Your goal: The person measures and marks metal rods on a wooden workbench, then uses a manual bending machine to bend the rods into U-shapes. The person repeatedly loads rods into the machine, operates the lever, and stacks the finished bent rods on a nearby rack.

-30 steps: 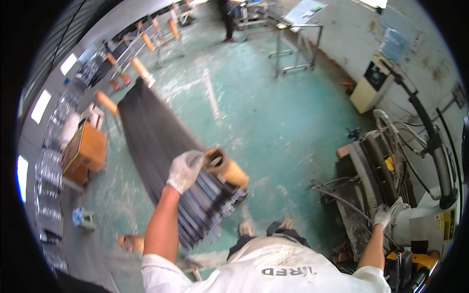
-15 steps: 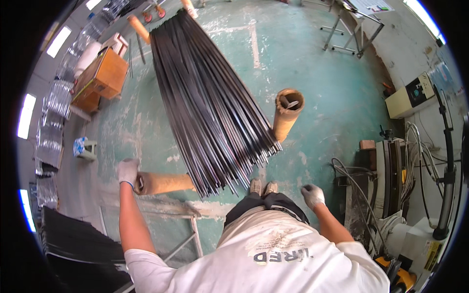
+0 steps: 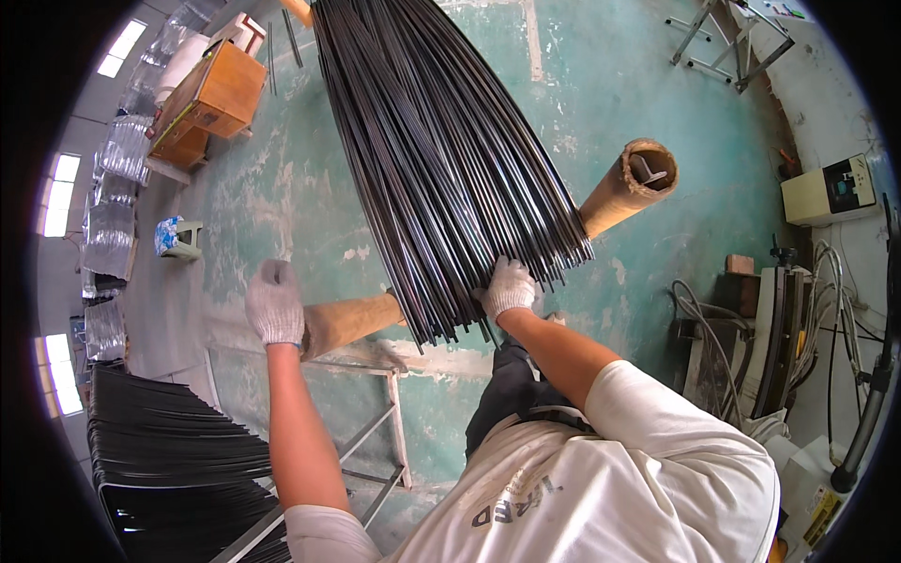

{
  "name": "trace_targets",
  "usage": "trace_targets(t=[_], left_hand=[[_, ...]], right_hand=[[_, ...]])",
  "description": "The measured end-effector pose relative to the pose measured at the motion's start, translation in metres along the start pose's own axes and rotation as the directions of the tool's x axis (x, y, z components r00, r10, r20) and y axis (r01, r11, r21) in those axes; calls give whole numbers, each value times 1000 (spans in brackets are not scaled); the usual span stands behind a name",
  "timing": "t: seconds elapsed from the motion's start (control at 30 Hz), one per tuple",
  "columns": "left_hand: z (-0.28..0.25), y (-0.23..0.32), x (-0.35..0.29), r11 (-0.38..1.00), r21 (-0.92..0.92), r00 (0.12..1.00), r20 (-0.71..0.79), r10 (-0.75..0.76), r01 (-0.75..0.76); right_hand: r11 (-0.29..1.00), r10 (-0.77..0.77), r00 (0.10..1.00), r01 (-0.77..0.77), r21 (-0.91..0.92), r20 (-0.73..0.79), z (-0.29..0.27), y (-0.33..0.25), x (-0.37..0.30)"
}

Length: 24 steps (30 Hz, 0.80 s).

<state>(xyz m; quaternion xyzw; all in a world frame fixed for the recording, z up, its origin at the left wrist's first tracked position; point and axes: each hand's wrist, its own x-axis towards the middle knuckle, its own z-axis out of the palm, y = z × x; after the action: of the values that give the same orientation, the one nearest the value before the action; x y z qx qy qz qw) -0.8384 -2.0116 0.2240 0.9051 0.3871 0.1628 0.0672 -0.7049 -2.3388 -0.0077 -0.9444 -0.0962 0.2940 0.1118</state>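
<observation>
A wide bundle of long black strips (image 3: 441, 169) stretches away from me, its uneven near ends just ahead of my body. My right hand (image 3: 510, 286), in a whitish knit glove, reaches to the near ends, fingers curled on a few strips. In a matching glove, my left hand (image 3: 275, 305) is beside the outer end of a brown cardboard tube (image 3: 352, 324), partly covering it; its fingers look curled, with no strip in them. At the bundle's right edge, another cardboard tube (image 3: 627, 188) stands up around a metal piece.
A metal frame (image 3: 399, 422) and a stack of black strips (image 3: 178, 441) are at lower left. Farther left are a small stool (image 3: 178, 237) and a wooden cabinet (image 3: 218, 89). Machinery (image 3: 770, 328) with loose cables lines the right side.
My right hand has moved from beside my body, forward and left onto the strip ends. The left hand has shifted right, over the tube's end. My view has moved nearer the bundle.
</observation>
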Motion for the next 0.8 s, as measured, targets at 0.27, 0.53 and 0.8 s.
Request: trace_targets(t=[0.27, 0.53, 0.8], left_hand=[[-1, 8, 5, 999, -29, 1000, -18, -15, 14], [-2, 0, 9, 997, -77, 1000, 5, 16, -15], [-4, 24, 1, 985, 97, 984, -86, 153, -144]], right_hand=[[973, 115, 987, -135, 189, 115, 20, -9, 15], [972, -10, 976, -41, 230, 216, -16, 8, 24], [900, -44, 998, 20, 435, 44, -26, 114, 15]])
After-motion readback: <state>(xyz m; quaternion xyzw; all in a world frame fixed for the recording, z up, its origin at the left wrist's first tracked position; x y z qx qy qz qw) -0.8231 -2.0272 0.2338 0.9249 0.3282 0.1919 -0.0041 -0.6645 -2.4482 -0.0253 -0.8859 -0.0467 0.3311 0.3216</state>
